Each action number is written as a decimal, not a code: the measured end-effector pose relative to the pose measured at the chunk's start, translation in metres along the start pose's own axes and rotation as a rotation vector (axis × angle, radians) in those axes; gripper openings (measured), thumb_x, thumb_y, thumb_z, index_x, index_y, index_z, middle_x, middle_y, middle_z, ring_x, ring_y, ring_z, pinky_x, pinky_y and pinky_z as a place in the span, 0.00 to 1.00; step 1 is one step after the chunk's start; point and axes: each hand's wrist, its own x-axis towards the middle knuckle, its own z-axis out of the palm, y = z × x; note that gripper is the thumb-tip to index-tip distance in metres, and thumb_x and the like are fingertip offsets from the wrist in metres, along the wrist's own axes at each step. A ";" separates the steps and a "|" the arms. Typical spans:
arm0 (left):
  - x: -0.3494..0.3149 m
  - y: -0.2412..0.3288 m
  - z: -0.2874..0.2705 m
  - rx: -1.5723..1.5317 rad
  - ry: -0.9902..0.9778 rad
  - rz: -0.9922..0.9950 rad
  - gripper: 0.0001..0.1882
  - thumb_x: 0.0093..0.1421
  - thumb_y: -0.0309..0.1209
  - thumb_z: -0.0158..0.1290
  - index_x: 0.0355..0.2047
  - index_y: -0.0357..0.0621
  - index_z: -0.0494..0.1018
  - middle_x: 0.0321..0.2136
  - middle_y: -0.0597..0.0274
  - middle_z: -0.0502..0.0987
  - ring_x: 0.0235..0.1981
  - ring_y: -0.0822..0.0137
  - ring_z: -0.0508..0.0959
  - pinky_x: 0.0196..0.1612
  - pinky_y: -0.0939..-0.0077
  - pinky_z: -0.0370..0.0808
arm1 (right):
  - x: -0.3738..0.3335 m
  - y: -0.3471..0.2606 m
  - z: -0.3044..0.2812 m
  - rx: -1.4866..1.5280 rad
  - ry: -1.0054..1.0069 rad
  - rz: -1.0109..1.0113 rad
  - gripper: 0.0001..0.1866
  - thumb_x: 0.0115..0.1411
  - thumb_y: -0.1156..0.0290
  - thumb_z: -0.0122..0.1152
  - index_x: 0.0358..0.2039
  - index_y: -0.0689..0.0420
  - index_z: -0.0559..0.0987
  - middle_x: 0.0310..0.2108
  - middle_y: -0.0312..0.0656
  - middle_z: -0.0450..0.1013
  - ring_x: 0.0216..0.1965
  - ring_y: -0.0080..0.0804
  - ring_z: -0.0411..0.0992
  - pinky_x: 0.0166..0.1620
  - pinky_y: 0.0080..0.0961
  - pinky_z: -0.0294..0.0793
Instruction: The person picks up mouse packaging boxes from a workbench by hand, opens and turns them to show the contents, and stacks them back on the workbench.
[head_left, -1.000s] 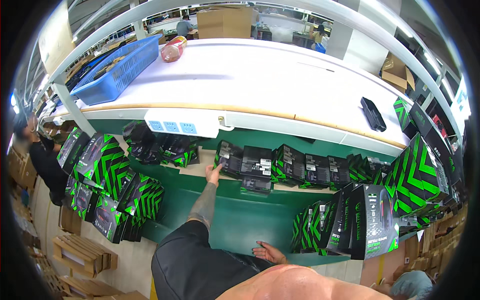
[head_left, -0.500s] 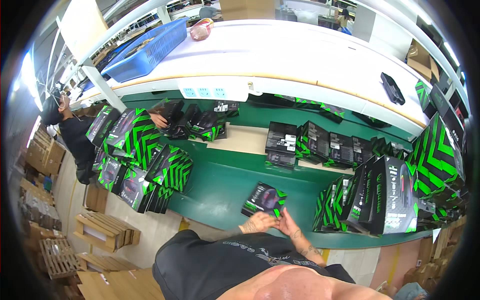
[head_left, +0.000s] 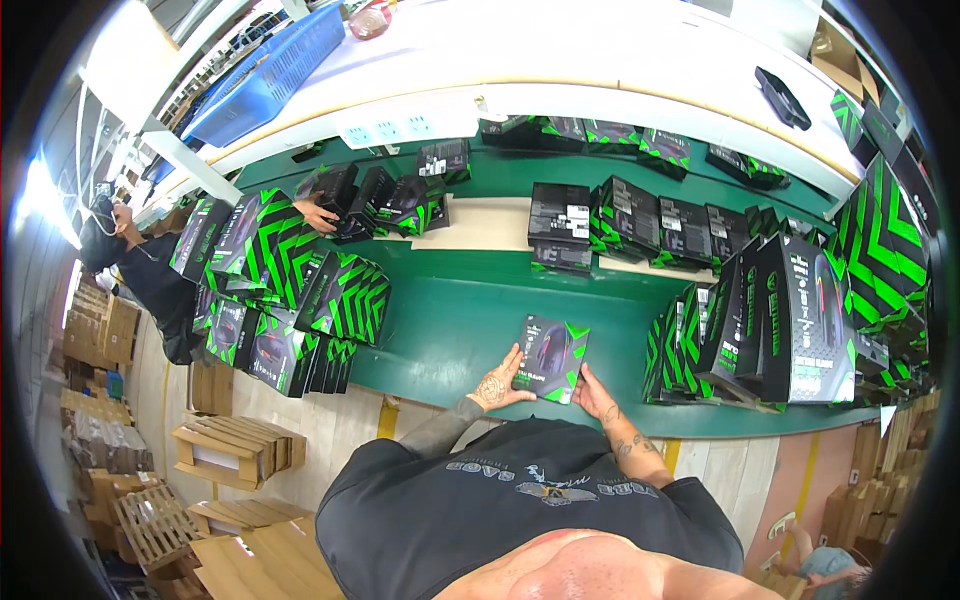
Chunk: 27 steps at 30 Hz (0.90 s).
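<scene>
A black retail box (head_left: 553, 358) with green corners and a picture on its face is at the near edge of the green bench, face up. My left hand (head_left: 497, 386) holds its left side, with the fingers along that edge and the thumb by the near edge. My right hand (head_left: 597, 393) grips the lower right edge, its fingers partly hidden. The box is between both hands; whether it rests on the bench or is slightly lifted I cannot tell.
Similar boxes are piled at left (head_left: 262, 250) and stand in a row at right (head_left: 808, 320). More boxes (head_left: 625, 218) line the back under a white shelf (head_left: 600, 60). A co-worker's hand (head_left: 317, 216) touches boxes at back left. Cardboard (head_left: 240, 450) lies on the floor.
The box has turned from a slant to nearly straight. My hands, close together at its near edge before, have spread to its two sides. The view has shifted.
</scene>
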 end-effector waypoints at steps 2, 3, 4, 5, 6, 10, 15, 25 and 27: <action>-0.004 0.001 0.006 -0.004 0.094 -0.023 0.54 0.46 0.53 0.65 0.64 0.35 0.53 0.66 0.44 0.51 0.59 0.47 0.67 0.55 0.61 0.72 | 0.000 0.003 -0.003 -0.037 -0.151 -0.104 0.30 0.67 0.46 0.45 0.62 0.49 0.60 0.58 0.41 0.66 0.55 0.35 0.69 0.55 0.39 0.72; -0.005 0.002 0.008 -0.025 0.172 0.016 0.51 0.48 0.52 0.65 0.63 0.35 0.54 0.66 0.43 0.53 0.60 0.47 0.67 0.55 0.62 0.72 | -0.001 0.004 -0.006 -0.054 -0.157 -0.124 0.29 0.67 0.47 0.44 0.63 0.49 0.60 0.59 0.41 0.65 0.56 0.35 0.69 0.55 0.39 0.72; -0.005 0.003 0.009 -0.022 0.187 -0.006 0.48 0.49 0.50 0.64 0.62 0.34 0.58 0.64 0.40 0.55 0.60 0.46 0.66 0.55 0.62 0.72 | -0.001 0.004 -0.009 -0.075 -0.182 -0.125 0.29 0.68 0.48 0.44 0.64 0.49 0.58 0.60 0.40 0.63 0.56 0.34 0.68 0.55 0.37 0.72; -0.004 0.004 0.010 -0.024 0.243 0.026 0.45 0.50 0.49 0.64 0.60 0.33 0.60 0.63 0.38 0.57 0.60 0.45 0.66 0.57 0.62 0.70 | -0.001 0.004 -0.013 -0.078 -0.171 -0.103 0.29 0.68 0.49 0.43 0.65 0.49 0.57 0.61 0.40 0.62 0.56 0.33 0.67 0.55 0.36 0.73; -0.003 0.006 0.010 -0.009 0.278 0.043 0.44 0.50 0.49 0.64 0.59 0.33 0.61 0.62 0.36 0.58 0.60 0.44 0.65 0.58 0.61 0.69 | 0.001 0.004 -0.016 -0.085 -0.179 -0.101 0.28 0.69 0.51 0.43 0.65 0.48 0.57 0.61 0.38 0.62 0.57 0.32 0.67 0.53 0.34 0.74; 0.004 0.022 0.007 0.049 0.357 -0.031 0.40 0.49 0.43 0.66 0.58 0.39 0.63 0.58 0.47 0.66 0.55 0.48 0.71 0.53 0.62 0.72 | 0.004 -0.001 -0.024 -0.085 -0.107 -0.002 0.31 0.65 0.46 0.50 0.62 0.47 0.60 0.61 0.35 0.61 0.60 0.30 0.63 0.57 0.43 0.67; 0.029 0.064 0.007 -0.102 0.276 0.072 0.38 0.51 0.34 0.64 0.60 0.40 0.60 0.60 0.47 0.62 0.58 0.50 0.67 0.57 0.61 0.69 | 0.006 -0.006 -0.017 -0.103 -0.058 0.078 0.32 0.63 0.42 0.50 0.62 0.46 0.60 0.59 0.39 0.63 0.56 0.33 0.66 0.54 0.39 0.69; 0.037 0.044 -0.004 0.021 -0.050 -0.298 0.64 0.39 0.47 0.71 0.66 0.32 0.43 0.63 0.33 0.54 0.65 0.45 0.57 0.64 0.56 0.59 | -0.001 -0.019 -0.012 -0.063 0.013 0.093 0.33 0.62 0.40 0.50 0.60 0.47 0.61 0.57 0.40 0.65 0.55 0.35 0.69 0.51 0.42 0.73; 0.032 0.035 -0.010 -0.170 -0.088 -0.351 0.64 0.40 0.48 0.71 0.66 0.30 0.43 0.60 0.33 0.59 0.62 0.44 0.62 0.63 0.59 0.62 | -0.004 -0.020 -0.012 -0.028 0.030 0.084 0.32 0.62 0.41 0.50 0.60 0.47 0.62 0.56 0.39 0.66 0.54 0.36 0.69 0.50 0.43 0.75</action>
